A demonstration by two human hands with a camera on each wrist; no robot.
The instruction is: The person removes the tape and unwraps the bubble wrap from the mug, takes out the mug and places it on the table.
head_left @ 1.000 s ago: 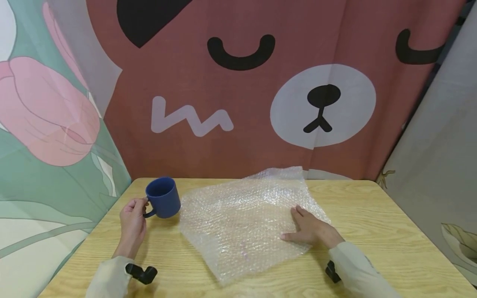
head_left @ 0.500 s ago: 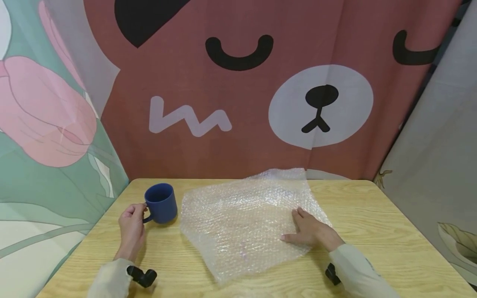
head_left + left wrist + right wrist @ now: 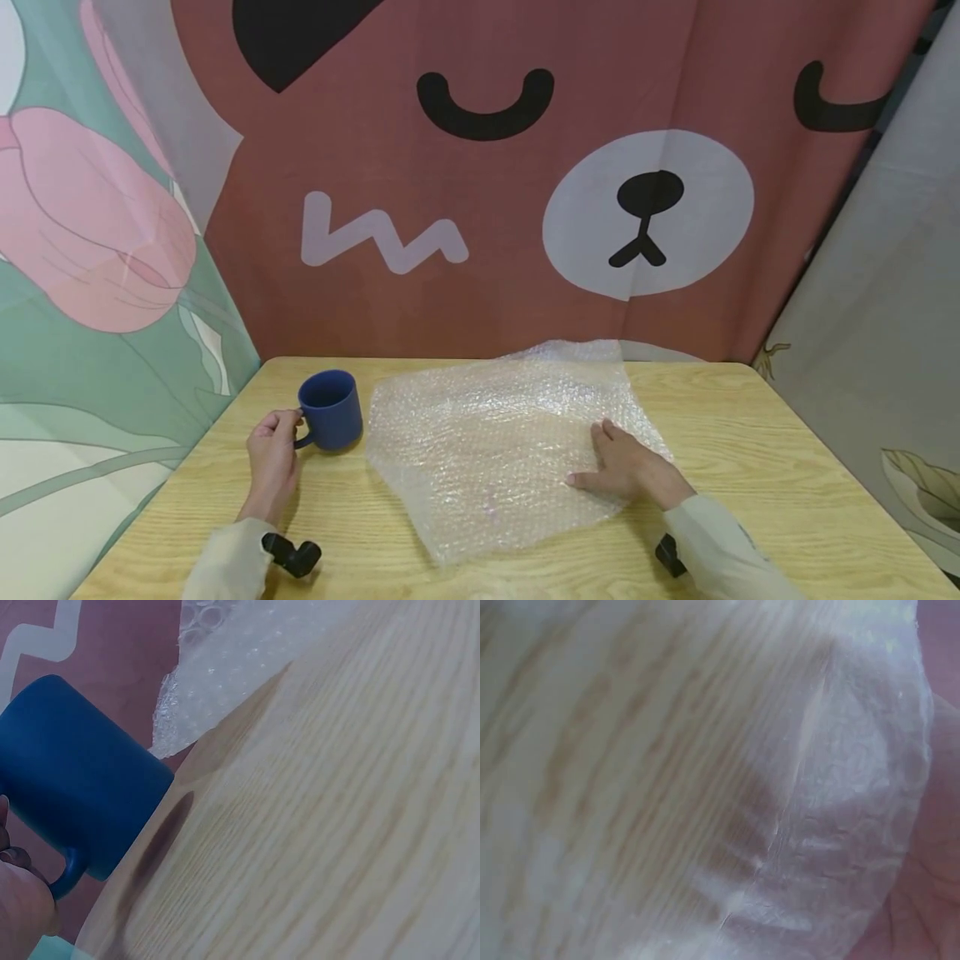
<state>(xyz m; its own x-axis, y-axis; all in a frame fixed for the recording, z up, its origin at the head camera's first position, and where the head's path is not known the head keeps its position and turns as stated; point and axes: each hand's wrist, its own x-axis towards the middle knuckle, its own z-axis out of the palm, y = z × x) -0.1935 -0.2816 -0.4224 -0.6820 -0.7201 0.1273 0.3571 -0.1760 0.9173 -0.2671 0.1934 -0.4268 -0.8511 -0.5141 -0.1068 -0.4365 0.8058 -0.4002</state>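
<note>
A plain blue mug (image 3: 335, 417) stands upright at the table's left side, its handle turned to the left. My left hand (image 3: 272, 458) pinches that handle between thumb and fingers. In the left wrist view the mug (image 3: 82, 772) is close over the wood, with its shadow beside it. A sheet of clear bubble wrap (image 3: 487, 450) lies spread just right of the mug. On its right part rests my right hand (image 3: 626, 467), fingers extended and thumb apart. The right wrist view shows the edge of the bubble wrap (image 3: 840, 817) lifted a little, beside the palm (image 3: 930, 907).
The light wooden table (image 3: 780, 492) carries the sheet and the mug. Behind it hangs a reddish-brown curtain (image 3: 375, 317) with a cartoon bear face. A green floral curtain (image 3: 90, 367) borders the left side, a grey one (image 3: 862, 333) the right.
My left hand has lowered the mug towards the table, then shifted it slightly right. The right hand has stayed in place on the bubble wrap.
</note>
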